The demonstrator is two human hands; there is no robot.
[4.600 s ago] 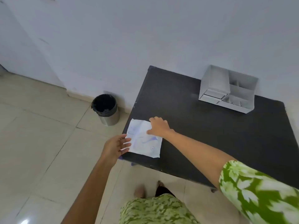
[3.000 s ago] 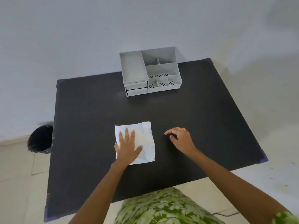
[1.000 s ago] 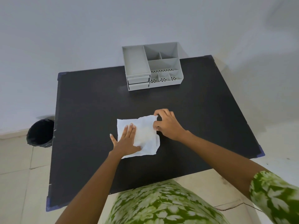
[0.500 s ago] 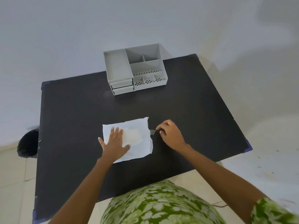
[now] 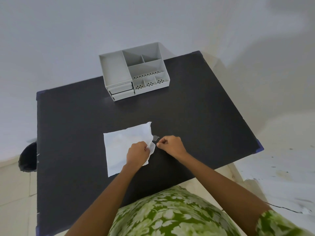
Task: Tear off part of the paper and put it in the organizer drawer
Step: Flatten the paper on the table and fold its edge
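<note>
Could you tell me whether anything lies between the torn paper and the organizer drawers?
Nothing visible does: bare black table separates the paper from the organizer. Both drawers look nearly shut, though.

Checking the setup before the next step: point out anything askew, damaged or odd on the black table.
The white paper sheet has a ragged, lifted right edge, where the left hand pinches it. A small torn scrap sits by the right hand. The grey plastic organizer stands slightly turned, its two drawers a little ajar.
</note>
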